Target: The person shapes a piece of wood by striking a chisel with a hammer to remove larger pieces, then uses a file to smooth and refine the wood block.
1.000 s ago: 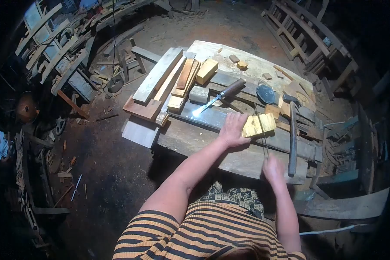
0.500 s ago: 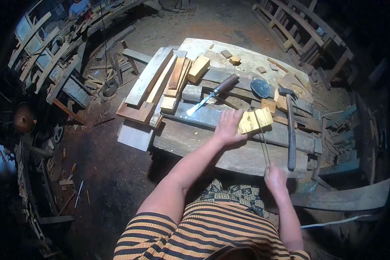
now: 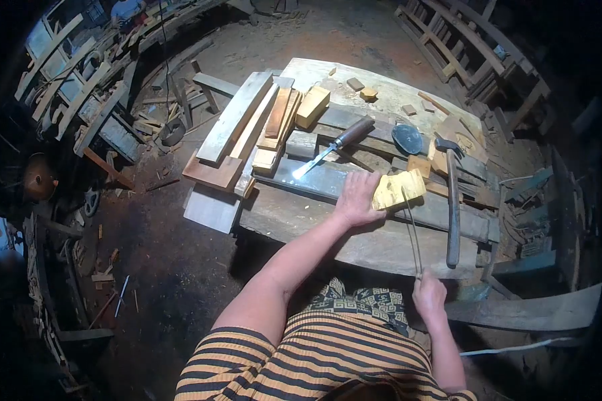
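My left hand (image 3: pixel 360 199) is closed round the left end of a yellow wooden block (image 3: pixel 401 190), pressing it near the front of the workbench. Its top is grooved and uneven. In my right hand (image 3: pixel 429 294), close to my body, is the near end of a long, thin file-like tool (image 3: pixel 414 237). The tool's far end rests on the block's front part; its exact kind is too fine to make out. A chisel (image 3: pixel 334 147) with a dark wooden handle lies beyond my left hand. To the right of the block lies a hammer (image 3: pixel 453 200).
Several wood pieces (image 3: pixel 237 120) are stacked at the bench's left end. A round dark dish (image 3: pixel 407 138) stands behind the block, with small offcuts (image 3: pixel 368 93) farther back. Timber racks (image 3: pixel 458 53) stand at the right. At far left, part of another person (image 3: pixel 7 237) shows.
My right hand has drawn back towards my body, pulling the thin tool with it so its tip sits nearer the block's front edge. My left hand keeps its hold on the block.
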Available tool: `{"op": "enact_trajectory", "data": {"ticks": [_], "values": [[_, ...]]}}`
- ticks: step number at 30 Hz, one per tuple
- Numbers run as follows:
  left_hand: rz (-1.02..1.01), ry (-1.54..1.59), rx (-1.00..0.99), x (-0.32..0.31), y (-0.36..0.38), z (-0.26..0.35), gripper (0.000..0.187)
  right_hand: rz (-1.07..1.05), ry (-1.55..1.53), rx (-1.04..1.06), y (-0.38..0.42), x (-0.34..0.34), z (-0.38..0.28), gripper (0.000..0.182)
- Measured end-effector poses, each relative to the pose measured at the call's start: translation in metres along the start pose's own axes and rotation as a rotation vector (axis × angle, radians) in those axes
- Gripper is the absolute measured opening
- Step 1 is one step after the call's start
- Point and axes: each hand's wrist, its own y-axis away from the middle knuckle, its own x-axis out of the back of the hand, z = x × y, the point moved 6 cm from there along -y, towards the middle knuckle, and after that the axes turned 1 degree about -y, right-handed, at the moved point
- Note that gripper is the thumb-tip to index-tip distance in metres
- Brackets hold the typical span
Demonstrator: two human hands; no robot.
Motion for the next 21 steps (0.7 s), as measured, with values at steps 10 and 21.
{"op": "enact_trajectory", "data": {"ticks": [10,21], "values": [[-0.013,-0.008,0.005,-0.004,0.001,0.0,0.076,0.093,-0.019,0.081,-0.091,-0.001,-0.037,0.015],[-0.02,0.013,-0.017,-0.003,-0.001,0.0,0.077,0.017,0.014,0.079,-0.037,-0.001,-0.011,0.018]]}}
